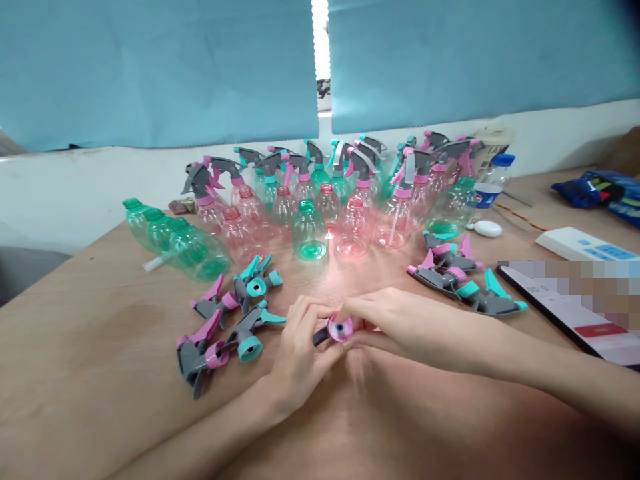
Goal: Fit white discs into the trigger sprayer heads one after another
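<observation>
Between my two hands is a trigger spray head [340,328] with a pink collar, its round opening turned up toward me and a dark grey part showing at its left. My left hand [300,340] is wrapped round the body from the left, which hides most of it. From the right, my right hand [383,319] pinches the pink collar with its fingers. Left of my hands lie several loose spray heads, among them a grey and pink one [200,357] and a grey and turquoise one [250,337]. More loose spray heads [493,297] lie to the right.
Bottles stand in rows at the back, including an uncapped green bottle [310,233] and an uncapped pink bottle [351,230]; many wear spray heads. Green bottles [195,250] lean together at left. A tablet-like device [555,320], a white box [575,243] and a blue packet [600,190] lie right.
</observation>
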`<action>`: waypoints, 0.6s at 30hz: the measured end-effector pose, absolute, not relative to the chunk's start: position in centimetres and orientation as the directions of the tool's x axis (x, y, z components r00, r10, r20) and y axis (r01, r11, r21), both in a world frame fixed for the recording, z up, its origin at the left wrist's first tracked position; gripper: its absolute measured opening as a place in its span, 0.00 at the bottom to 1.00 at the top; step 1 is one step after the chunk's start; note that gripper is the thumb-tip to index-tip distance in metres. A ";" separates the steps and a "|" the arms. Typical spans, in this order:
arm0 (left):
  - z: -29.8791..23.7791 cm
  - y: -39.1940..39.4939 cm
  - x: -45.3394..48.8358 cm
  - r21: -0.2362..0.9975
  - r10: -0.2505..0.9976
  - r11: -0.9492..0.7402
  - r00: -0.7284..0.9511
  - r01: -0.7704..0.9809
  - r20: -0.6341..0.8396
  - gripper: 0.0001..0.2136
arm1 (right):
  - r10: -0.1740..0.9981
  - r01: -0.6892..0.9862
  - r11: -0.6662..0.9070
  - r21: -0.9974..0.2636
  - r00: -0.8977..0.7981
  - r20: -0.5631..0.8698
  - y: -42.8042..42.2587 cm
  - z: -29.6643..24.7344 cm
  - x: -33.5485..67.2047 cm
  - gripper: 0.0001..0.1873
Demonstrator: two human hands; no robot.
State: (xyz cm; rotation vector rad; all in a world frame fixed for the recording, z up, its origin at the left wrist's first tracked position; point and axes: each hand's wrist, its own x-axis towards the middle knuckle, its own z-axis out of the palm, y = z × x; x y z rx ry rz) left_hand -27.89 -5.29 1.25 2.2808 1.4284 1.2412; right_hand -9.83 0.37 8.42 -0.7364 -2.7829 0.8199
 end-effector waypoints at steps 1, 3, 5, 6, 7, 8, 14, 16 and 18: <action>1.3 -5.3 -27.9 0.539 0.810 -0.523 0.189 0.661 0.554 0.09 | 0.491 0.410 0.739 -0.534 -0.871 0.011 0.4 8.3 -9.9 0.07; 1.3 -5.3 -27.9 0.549 0.814 -0.516 0.178 0.657 0.553 0.08 | 0.481 0.398 0.760 -0.513 -0.876 0.034 0.4 8.0 -9.8 0.07; 1.4 -5.3 -27.9 0.564 0.822 -0.506 0.169 0.652 0.543 0.08 | 0.477 0.391 0.774 -0.498 -0.878 0.052 0.4 7.8 -9.7 0.07; 1.4 -5.3 -27.9 0.571 0.828 -0.500 0.165 0.652 0.536 0.08 | 0.474 0.384 0.778 -0.497 -0.878 0.064 0.4 7.7 -9.6 0.07; 1.5 -5.3 -27.9 0.577 0.833 -0.493 0.162 0.651 0.530 0.09 | 0.471 0.374 0.780 -0.502 -0.879 0.077 0.4 7.6 -9.6 0.07; 1.5 -5.3 -27.9 0.580 0.836 -0.489 0.159 0.651 0.525 0.09 | 0.468 0.362 0.781 -0.508 -0.879 0.093 0.4 7.6 -9.5 0.07; 1.6 -5.5 -27.8 0.573 0.836 -0.493 0.175 0.655 0.520 0.08 | 0.490 0.391 0.742 -0.544 -0.871 0.041 0.3 8.5 -9.8 0.07; 1.6 -5.5 -27.8 0.566 0.835 -0.498 0.187 0.657 0.518 0.09 | 0.499 0.415 0.719 -0.557 -0.867 -0.003 0.4 8.8 -9.8 0.05; 1.5 -5.5 -27.8 0.561 0.835 -0.499 0.193 0.660 0.516 0.09 | 0.498 0.420 0.709 -0.567 -0.867 -0.018 0.6 8.7 -9.8 0.04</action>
